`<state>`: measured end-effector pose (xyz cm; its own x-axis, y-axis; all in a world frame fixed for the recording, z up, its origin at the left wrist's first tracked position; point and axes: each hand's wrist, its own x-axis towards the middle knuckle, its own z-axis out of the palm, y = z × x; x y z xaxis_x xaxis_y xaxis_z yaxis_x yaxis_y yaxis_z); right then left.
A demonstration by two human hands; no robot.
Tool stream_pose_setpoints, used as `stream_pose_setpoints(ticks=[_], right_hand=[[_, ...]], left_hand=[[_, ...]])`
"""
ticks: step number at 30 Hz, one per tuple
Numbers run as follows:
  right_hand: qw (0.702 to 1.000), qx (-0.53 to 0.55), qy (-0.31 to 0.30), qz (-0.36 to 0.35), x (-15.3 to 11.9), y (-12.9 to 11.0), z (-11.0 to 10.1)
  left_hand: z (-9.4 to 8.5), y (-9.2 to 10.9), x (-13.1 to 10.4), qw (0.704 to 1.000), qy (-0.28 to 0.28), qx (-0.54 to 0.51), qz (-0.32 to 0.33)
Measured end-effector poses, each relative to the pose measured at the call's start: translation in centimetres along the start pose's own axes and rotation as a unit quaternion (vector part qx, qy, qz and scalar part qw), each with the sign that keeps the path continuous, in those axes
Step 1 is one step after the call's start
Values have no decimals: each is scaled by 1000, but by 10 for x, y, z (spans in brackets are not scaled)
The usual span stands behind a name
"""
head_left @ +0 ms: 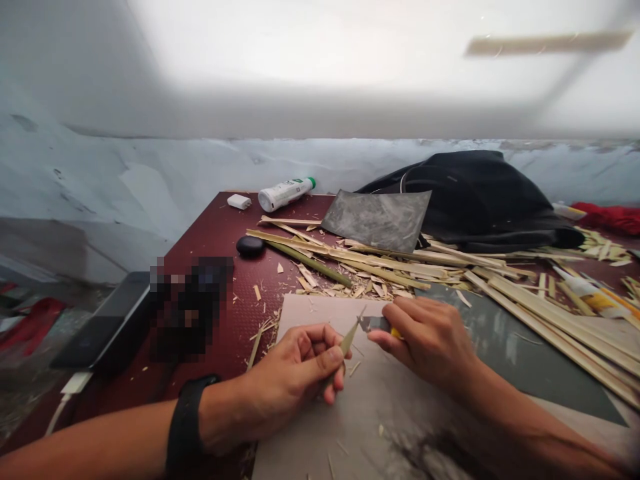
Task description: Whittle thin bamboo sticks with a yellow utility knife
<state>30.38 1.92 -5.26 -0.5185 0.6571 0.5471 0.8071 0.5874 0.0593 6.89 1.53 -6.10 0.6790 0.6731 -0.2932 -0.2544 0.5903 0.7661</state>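
Note:
My left hand [305, 363], with a black band on its wrist, pinches a short, pointed bamboo sliver [350, 337]. Its tip points up and to the right; its lower end is hidden in my fingers. Facing it, my right hand [427, 337] is closed around a utility knife [376, 324]. A metal blade and a bit of yellow handle show past the fingers. The blade is at the sliver's tip, and I cannot tell whether they touch. Both hands are above a pale board [300, 320] scattered with thin shavings.
Bamboo strips [390, 260] and shavings lie behind and right of the board, over a dark green sheet [530, 353]. A grey sheet [377, 217] leans by a black bag [475, 193]. A white bottle [287, 193], black rounded object [250, 246] and phone [107, 320] are leftward.

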Motion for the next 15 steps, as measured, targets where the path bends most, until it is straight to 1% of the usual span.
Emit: stream_pose_setpoints(ticks=[3, 7, 11, 15], right_hand=[[999, 31, -1, -19, 0, 1, -2], [997, 51, -18, -50, 2, -6, 0], [996, 66, -28, -52, 3, -11, 1], [996, 69, -28, -47, 3, -11, 0]], left_hand=[[-1, -3, 0, 1000, -2, 22, 14], [-1, -6, 0, 1000, 12, 5, 19], [-1, -5, 0, 1000, 6, 12, 19], [-1, -4, 1, 1000, 5, 14, 13]])
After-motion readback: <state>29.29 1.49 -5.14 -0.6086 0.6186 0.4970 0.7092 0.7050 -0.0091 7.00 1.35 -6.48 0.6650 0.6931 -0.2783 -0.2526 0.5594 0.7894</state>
